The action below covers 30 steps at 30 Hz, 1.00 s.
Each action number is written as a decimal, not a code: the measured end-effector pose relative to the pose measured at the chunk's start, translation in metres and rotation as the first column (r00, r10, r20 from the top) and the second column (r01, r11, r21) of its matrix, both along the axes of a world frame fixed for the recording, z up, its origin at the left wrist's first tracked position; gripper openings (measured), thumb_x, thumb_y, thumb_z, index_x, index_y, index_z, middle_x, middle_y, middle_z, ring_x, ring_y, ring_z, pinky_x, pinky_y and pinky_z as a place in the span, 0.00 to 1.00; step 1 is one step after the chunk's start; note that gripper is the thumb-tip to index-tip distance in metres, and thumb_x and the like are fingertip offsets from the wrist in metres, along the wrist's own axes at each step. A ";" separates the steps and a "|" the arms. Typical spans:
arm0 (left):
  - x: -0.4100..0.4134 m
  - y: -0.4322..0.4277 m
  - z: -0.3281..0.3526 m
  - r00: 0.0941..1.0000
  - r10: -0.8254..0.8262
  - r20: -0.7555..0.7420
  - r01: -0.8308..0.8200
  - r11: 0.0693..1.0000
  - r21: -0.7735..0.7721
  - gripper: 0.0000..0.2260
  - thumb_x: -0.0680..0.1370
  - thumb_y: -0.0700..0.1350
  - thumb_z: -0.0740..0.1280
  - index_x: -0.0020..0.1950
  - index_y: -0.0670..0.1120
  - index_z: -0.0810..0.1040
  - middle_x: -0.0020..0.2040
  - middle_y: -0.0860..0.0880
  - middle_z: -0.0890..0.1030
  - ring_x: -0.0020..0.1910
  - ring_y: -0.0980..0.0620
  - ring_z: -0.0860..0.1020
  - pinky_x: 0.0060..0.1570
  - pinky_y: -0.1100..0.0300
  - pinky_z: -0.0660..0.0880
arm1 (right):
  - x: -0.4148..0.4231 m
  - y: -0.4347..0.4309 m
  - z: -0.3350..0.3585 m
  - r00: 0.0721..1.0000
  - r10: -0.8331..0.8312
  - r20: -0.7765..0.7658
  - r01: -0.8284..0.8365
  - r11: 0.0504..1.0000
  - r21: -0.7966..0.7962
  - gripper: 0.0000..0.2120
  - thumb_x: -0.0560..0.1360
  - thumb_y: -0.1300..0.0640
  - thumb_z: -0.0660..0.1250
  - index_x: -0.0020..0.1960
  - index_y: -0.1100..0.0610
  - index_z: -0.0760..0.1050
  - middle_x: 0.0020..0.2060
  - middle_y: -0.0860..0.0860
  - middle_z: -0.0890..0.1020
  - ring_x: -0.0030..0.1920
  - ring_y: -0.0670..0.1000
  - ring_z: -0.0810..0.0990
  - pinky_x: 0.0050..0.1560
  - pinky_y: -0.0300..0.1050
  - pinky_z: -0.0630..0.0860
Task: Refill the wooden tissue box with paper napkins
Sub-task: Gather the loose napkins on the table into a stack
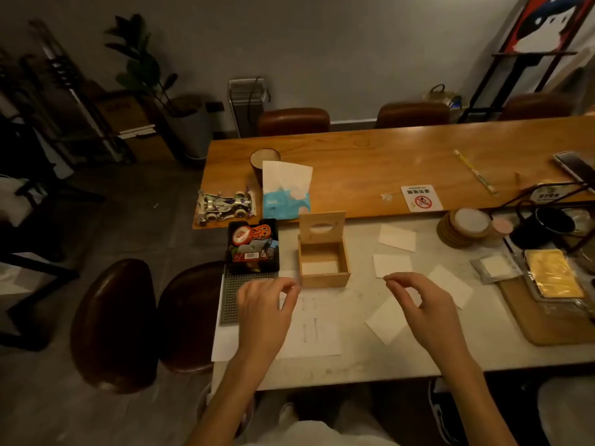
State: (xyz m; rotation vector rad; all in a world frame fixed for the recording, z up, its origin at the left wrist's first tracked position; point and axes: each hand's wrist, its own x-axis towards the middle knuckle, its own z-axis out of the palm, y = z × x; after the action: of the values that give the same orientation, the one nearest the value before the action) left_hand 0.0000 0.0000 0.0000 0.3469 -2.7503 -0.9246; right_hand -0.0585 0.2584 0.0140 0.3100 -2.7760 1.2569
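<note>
A: How full is the wooden tissue box (323,280)?

B: Barely. One napkin (319,267) seems to lie inside, and four loose napkins (392,264) wait on the white table (354,358) to its right.

A: Facing?

B: Mouth up, lid (322,226) raised at the far edge. It looks nearly square, with no clear long axis. It sits just beyond the left hand (264,304) and right hand (418,304), both loosely curled and empty.

The white table (354,355) holds an open box (323,280) near its middle. From the box, four napkins (392,264) lie loose between 2 and 5 o'clock. A paper sheet (315,336) lies at 6, a grey mat (230,297) at 8 and a toy tray (254,268) at 9. Coasters (470,222) sit at 2 and a board (547,326) at 4. At 12, the wood table (370,162) carries a toy car (225,206), a tissue pack (285,191), a cup (264,156), a sign (421,198), a stick (476,172) and a phone (576,165).
</note>
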 end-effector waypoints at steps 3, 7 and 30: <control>-0.018 0.035 -0.026 0.994 -0.004 0.107 0.002 1.000 0.019 0.07 0.79 0.53 0.65 0.53 0.55 0.81 0.49 0.58 0.81 0.52 0.57 0.74 0.55 0.61 0.60 | -0.020 0.027 -0.028 0.998 -0.053 0.037 0.047 0.990 0.135 0.05 0.76 0.55 0.68 0.51 0.50 0.80 0.44 0.42 0.81 0.45 0.44 0.79 0.46 0.41 0.76; -0.039 0.096 -0.071 0.953 -0.011 0.304 -0.036 0.989 0.147 0.09 0.79 0.52 0.65 0.55 0.50 0.81 0.51 0.53 0.82 0.49 0.54 0.78 0.51 0.56 0.75 | -0.048 0.056 -0.080 0.968 -0.040 0.247 0.002 0.988 0.155 0.05 0.77 0.56 0.68 0.51 0.50 0.80 0.45 0.44 0.82 0.46 0.46 0.80 0.48 0.41 0.77; -0.084 0.185 -0.152 0.785 -0.054 0.617 -0.024 0.993 0.118 0.06 0.75 0.42 0.69 0.48 0.47 0.72 0.54 0.47 0.71 0.51 0.48 0.71 0.48 0.55 0.73 | -0.097 0.075 -0.185 0.857 0.131 0.498 -0.310 0.903 0.297 0.12 0.76 0.60 0.64 0.59 0.52 0.74 0.52 0.50 0.79 0.49 0.50 0.77 0.47 0.43 0.76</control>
State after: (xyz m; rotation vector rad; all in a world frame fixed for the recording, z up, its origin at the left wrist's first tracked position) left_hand -0.0835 0.1855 -0.1524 0.7796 -3.2894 -1.1503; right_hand -0.1557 0.3331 -0.1706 0.4129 -3.4960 0.9305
